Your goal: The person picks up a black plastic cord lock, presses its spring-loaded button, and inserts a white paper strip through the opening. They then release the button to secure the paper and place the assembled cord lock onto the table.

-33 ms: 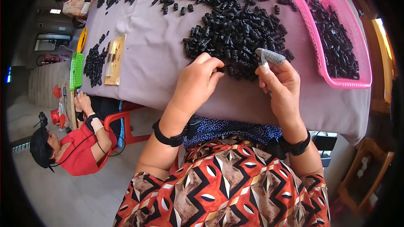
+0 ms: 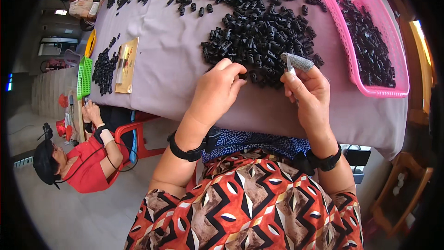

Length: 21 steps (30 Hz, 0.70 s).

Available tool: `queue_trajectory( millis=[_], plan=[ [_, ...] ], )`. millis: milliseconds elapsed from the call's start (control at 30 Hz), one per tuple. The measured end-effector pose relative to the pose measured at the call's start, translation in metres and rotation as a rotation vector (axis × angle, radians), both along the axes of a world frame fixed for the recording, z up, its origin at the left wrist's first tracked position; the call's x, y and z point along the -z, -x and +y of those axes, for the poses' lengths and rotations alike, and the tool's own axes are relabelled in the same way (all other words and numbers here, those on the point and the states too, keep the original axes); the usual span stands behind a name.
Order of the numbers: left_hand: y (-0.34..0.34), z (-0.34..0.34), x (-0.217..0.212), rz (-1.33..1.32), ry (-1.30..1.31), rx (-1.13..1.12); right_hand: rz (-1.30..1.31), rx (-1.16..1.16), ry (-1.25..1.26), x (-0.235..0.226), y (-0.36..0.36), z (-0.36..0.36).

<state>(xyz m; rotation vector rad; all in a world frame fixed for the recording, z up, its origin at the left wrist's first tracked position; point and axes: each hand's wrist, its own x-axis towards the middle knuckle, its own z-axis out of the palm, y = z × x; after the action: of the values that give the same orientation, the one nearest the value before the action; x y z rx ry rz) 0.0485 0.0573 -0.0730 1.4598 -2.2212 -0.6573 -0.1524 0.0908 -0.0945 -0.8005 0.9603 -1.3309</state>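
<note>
My left hand (image 2: 219, 85) is closed in a pinch at the near edge of a heap of small black plastic parts (image 2: 259, 41). A dark bit of one such part (image 2: 243, 77) shows between its thumb and index fingertip, mostly hidden. To its right, my right hand (image 2: 307, 90) is also closed, thumb against the curled fingers. A grey textured finger sleeve (image 2: 303, 63) covers its index finger, with a strip of clear film (image 2: 290, 64) at its edge. What the right fingers hold, if anything, is hidden.
A pink basket (image 2: 348, 51) of black parts stands at right on the grey tablecloth (image 2: 162, 65). More parts lie at the back and left, beside a tan booklet (image 2: 132, 67) and a green basket (image 2: 84, 76). A person in red (image 2: 95, 169) sits at left; another is farther back.
</note>
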Motion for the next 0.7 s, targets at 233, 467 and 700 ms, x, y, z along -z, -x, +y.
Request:
queue_trajectory(
  millis=[233, 467, 700],
  plan=[
    [0.001, 0.004, 0.001, -0.017, 0.041, 0.001, -0.004, -0.011, 0.025, -0.003, 0.002, 0.0],
    [-0.004, 0.013, -0.012, 0.858, -0.523, -0.138, 0.04, -0.085, -0.001, -0.001, 0.003, 0.002],
    [-0.007, 0.02, -0.007, 1.122, -0.819, -0.155, 0.087, -0.098, 0.082, -0.003, 0.0, 0.002]
  ],
)
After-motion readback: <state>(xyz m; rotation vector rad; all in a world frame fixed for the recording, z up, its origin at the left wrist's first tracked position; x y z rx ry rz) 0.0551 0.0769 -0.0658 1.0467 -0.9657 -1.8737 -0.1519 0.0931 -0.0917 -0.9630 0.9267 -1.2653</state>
